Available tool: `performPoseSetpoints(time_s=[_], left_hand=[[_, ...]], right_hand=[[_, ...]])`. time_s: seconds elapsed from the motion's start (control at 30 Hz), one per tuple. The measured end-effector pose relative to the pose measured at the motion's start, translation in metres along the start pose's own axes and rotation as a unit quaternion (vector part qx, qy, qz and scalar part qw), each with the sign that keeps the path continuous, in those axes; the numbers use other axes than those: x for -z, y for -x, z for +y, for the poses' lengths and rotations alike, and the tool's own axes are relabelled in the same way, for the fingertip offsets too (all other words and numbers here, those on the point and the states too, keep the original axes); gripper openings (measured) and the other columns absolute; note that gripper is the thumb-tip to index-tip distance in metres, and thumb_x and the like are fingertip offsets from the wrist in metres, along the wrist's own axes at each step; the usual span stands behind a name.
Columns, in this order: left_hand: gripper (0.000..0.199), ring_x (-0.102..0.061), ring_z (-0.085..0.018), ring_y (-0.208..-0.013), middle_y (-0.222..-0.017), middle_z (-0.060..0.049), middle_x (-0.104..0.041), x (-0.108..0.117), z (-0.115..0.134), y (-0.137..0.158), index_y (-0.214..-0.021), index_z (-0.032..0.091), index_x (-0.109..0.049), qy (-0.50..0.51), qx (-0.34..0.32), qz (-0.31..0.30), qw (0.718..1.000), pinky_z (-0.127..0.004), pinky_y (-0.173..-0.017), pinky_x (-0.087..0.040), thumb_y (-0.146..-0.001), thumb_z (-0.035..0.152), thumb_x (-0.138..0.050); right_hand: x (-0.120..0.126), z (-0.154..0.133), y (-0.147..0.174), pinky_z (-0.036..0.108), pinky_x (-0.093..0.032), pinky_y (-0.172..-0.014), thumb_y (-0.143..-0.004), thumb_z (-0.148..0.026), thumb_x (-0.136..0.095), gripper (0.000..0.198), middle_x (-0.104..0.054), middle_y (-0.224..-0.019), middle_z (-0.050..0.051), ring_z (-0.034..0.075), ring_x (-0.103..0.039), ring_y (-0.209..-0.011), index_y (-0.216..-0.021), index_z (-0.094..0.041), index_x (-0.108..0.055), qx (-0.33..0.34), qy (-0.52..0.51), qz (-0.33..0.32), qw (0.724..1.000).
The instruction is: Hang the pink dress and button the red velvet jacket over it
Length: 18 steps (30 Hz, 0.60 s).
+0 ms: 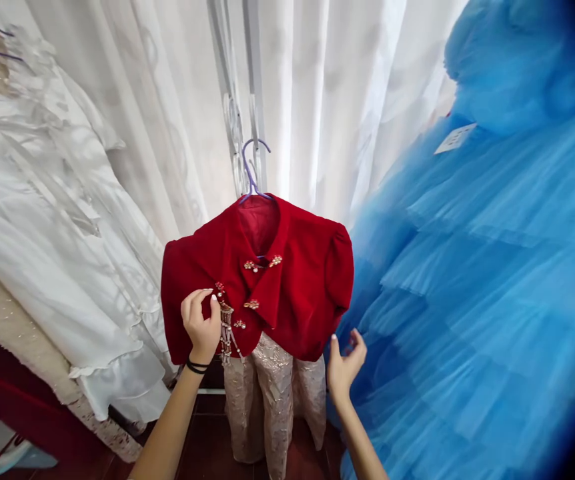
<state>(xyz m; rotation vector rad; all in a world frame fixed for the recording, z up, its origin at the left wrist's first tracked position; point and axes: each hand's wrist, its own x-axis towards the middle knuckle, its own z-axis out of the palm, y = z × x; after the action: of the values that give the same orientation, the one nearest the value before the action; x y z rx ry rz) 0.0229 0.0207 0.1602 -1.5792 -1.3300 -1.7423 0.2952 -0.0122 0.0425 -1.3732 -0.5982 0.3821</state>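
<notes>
A short red velvet jacket (302, 280) with puffed sleeves hangs on a purple hanger (249, 170). Pearl-trimmed fasteners (251, 305) run down its front, the upper one undone at the collar. My left hand (201, 325), a black band at its wrist, is at the jacket's front, thumb and forefinger drawn together beside a tasselled brooch (226, 317). Whether they pinch the brooch, the velvet or nothing is hidden. Just off the jacket's lower right side, my right hand (346, 363) has its fingers apart and holds nothing. A pale, shiny patterned skirt (275, 400) hangs below the jacket.
White ruffled dresses (62, 220) hang on the left. A large blue tiered tulle gown (467, 287) with a white tag (455, 139) fills the right, close to my right hand. White curtains (302, 87) and a metal stand (253, 67) are behind the jacket. Dark tiles (207, 440) cover the floor.
</notes>
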Motion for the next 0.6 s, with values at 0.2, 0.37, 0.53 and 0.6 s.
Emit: performPoseSetpoints(time_s=[0.2, 0.37, 0.53, 0.6], left_hand=[[0.11, -0.014, -0.045, -0.145, -0.15, -0.035, -0.02, -0.029, 0.017, -0.006, -0.146, 0.002, -0.028, -0.133, 0.066, -0.052, 0.988, -0.064, -0.114, -0.017, -0.067, 0.065, -0.071], [0.097, -0.01, -0.046, -0.146, -0.154, -0.034, -0.018, -0.03, -0.005, -0.021, -0.147, 0.002, -0.03, -0.168, 0.09, -0.097, 0.977, -0.065, -0.114, -0.009, -0.075, 0.056, -0.067], [0.034, -0.04, -0.034, -0.135, -0.134, -0.015, -0.058, 0.019, -0.042, -0.066, -0.119, 0.021, -0.066, -0.169, 0.024, -0.037, 0.985, -0.057, -0.115, -0.008, -0.088, 0.025, -0.052], [0.031, -0.047, -0.03, -0.128, -0.121, -0.013, -0.065, 0.035, -0.055, -0.105, -0.111, 0.021, -0.069, -0.151, 0.005, -0.003, 0.989, -0.053, -0.115, -0.012, -0.089, 0.022, -0.048]], right_hand=[[-0.077, -0.108, -0.003, 0.066, -0.021, -0.11, -0.077, -0.064, -0.061, 0.11, -0.004, -0.156, 0.031, 0.042, -0.003, -0.147, -0.152, -0.007, -0.005, 0.441, 0.219, -0.036, 0.869], [-0.116, -0.115, -0.031, 0.076, -0.012, -0.106, -0.086, -0.038, -0.052, 0.078, -0.007, -0.157, 0.032, 0.046, 0.004, -0.146, -0.15, -0.003, -0.022, 0.438, 0.356, -0.054, 0.824], [-0.059, -0.151, -0.114, 0.07, -0.009, -0.111, -0.08, -0.008, -0.037, 0.065, -0.04, -0.152, 0.011, 0.032, -0.003, -0.15, -0.142, -0.023, -0.048, 0.489, 0.317, 0.028, 0.812], [-0.047, -0.182, -0.159, 0.066, -0.007, -0.113, -0.08, -0.006, -0.035, 0.059, -0.049, -0.146, 0.01, 0.028, -0.007, -0.15, -0.133, -0.02, -0.058, 0.519, 0.26, 0.05, 0.813]])
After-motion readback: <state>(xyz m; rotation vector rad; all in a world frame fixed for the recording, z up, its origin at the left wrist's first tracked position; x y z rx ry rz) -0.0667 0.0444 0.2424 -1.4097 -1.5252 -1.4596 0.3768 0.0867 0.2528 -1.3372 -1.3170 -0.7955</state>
